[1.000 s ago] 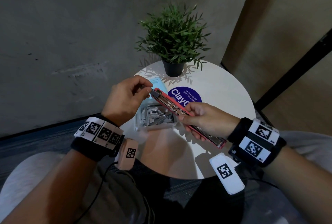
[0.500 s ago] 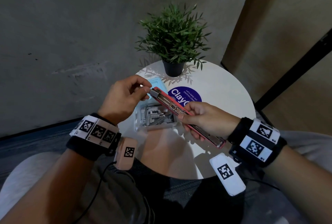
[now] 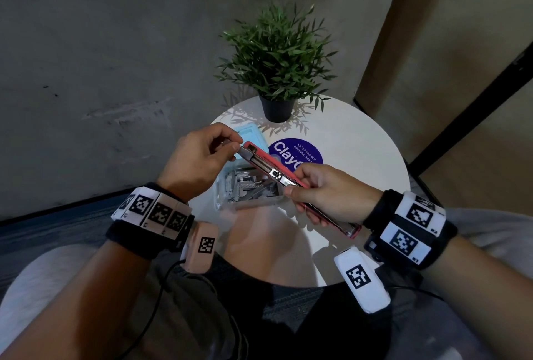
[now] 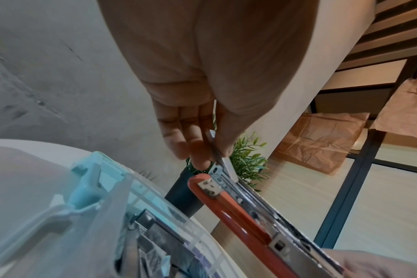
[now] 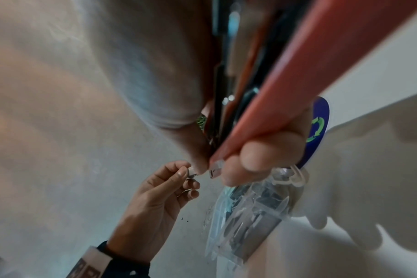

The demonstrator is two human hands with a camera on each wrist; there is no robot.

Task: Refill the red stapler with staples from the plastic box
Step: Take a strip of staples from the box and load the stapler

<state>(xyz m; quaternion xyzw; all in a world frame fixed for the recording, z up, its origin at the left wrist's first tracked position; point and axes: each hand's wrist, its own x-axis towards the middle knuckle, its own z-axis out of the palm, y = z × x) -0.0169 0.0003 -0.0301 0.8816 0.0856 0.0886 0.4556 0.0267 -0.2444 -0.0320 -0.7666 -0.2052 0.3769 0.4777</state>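
My right hand [image 3: 326,195] grips the red stapler [image 3: 277,166] around its middle and holds it above the round white table, its metal staple channel facing up. My left hand [image 3: 202,154] pinches a strip of staples [image 4: 223,159] between thumb and fingers at the far tip of the stapler [image 4: 240,212], right at the mouth of the channel. Below the stapler lies the clear plastic box [image 3: 248,190] full of staple strips, with its light blue lid [image 3: 251,136] open behind it. In the right wrist view the stapler [image 5: 321,75] runs across my palm and the box [image 5: 248,212] lies beneath.
A potted green plant [image 3: 277,59] stands at the far side of the table [image 3: 360,152]. A round blue sticker [image 3: 297,153] lies flat near the middle. A grey wall stands to the left, a wooden panel to the right. My knees flank the table's near edge.
My left hand has drawn slightly back to the left along the stapler's tip while it pinches the staple strip. The right hand and stapler have stayed almost still.
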